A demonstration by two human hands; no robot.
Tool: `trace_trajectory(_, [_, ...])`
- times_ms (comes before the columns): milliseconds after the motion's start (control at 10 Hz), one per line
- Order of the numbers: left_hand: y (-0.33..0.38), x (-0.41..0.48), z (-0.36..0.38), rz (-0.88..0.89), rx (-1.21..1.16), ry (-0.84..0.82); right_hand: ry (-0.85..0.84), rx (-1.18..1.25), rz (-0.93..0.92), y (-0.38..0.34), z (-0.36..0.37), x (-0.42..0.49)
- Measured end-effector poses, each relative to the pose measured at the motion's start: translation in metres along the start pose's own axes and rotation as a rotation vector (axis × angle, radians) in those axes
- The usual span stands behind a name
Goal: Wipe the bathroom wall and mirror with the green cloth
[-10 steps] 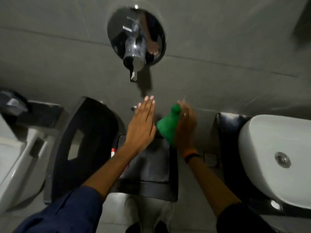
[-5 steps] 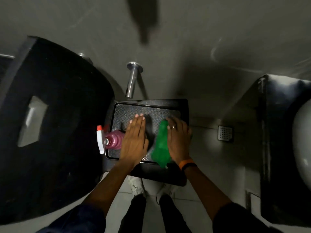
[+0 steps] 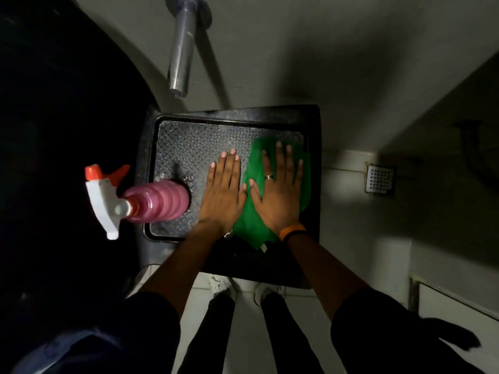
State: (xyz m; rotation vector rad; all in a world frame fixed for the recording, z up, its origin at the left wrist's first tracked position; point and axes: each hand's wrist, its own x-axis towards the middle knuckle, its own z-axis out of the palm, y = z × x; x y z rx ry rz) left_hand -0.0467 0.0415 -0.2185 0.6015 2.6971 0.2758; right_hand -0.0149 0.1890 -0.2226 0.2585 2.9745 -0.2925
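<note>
The green cloth (image 3: 252, 225) lies spread on the right half of a black tray (image 3: 237, 114) with a patterned metal insert. My right hand (image 3: 278, 193) rests flat on top of the cloth, fingers stretched out and apart, with a ring on one finger and an orange band at the wrist. Beside it, my left hand (image 3: 222, 193) lies flat on the bare metal insert, touching nothing else. The grey wall (image 3: 324, 49) rises behind the tray. No mirror is in view.
A pink spray bottle (image 3: 156, 201) with a white and red trigger stands on the tray's left side. A chrome pipe (image 3: 181, 49) juts from the wall above. A large dark rounded object (image 3: 67, 130) fills the left. A floor drain (image 3: 379, 179) sits at right.
The view has tipped down from the wall to the tray. My right hand brought the bunched cloth down from the wall and now lies flat on it; my left hand also came down flat.
</note>
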Motion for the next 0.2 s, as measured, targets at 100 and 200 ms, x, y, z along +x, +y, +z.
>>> trace_trajectory(100, [0.002, -0.003, -0.035, -0.006, 0.005, 0.011, -0.057, 0.049, 0.007, -0.004, -0.034, 0.003])
trace_trajectory(200, [0.011, -0.015, -0.073, 0.013, -0.066, 0.116, -0.009, 0.085, 0.0, -0.012, -0.071, -0.003])
